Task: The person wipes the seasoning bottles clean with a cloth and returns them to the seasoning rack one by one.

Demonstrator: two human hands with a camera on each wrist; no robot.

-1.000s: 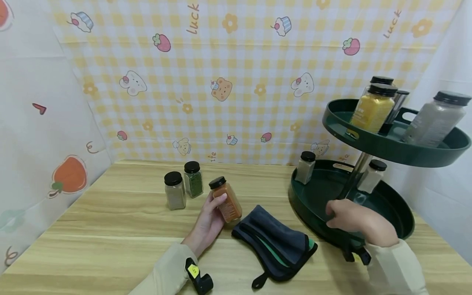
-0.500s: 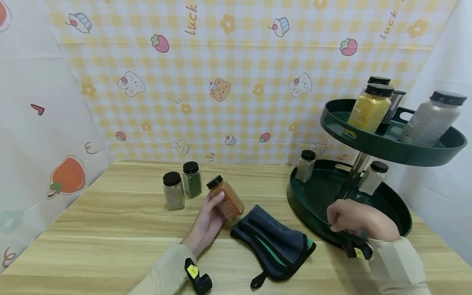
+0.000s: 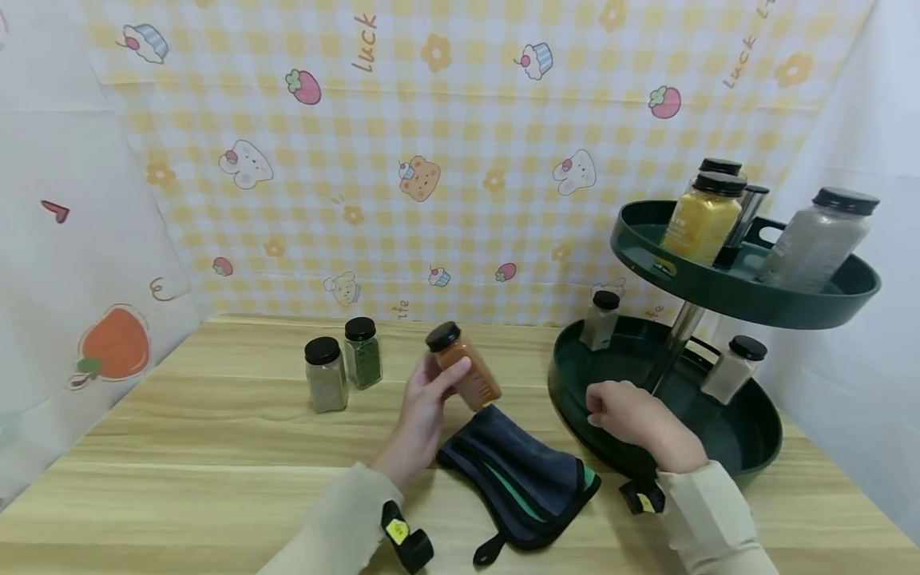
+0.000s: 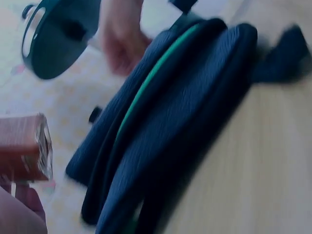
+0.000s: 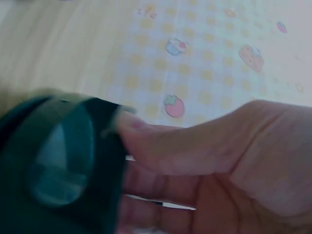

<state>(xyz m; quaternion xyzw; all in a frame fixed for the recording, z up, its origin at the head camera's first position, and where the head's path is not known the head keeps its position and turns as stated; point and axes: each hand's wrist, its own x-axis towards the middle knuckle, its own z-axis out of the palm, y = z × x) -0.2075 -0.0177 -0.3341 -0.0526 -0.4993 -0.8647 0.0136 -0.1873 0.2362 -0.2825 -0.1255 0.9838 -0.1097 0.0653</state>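
Note:
My left hand (image 3: 424, 403) holds a tilted spice jar (image 3: 470, 375) of orange-brown powder with a black lid, raised near the back corner of a folded dark towel (image 3: 513, 475). In the left wrist view only the base of that jar (image 4: 24, 146) shows, at the left edge. On the right, my right hand (image 3: 640, 419) pinches the near-left rim of the green two-tier turntable rack's lower tray (image 3: 755, 451). The right wrist view shows my thumb (image 5: 165, 146) against the tray wall (image 5: 105, 161), beside a handle slot, with fingers on the other side.
A jar of pale powder (image 3: 327, 379) and one of green herbs (image 3: 364, 355) stand on the table, left. Two pale jars (image 3: 600, 323) (image 3: 733, 371) stand in the lower tray. The upper tray (image 3: 798, 307) bears a yellow jar (image 3: 700, 224), a grey jar (image 3: 815, 243) and another behind.
My right hand has moved left along with the lower tray's rim, and the tray has turned; its right jar has shifted right. My left hand has lifted the orange-brown jar slightly up and right.

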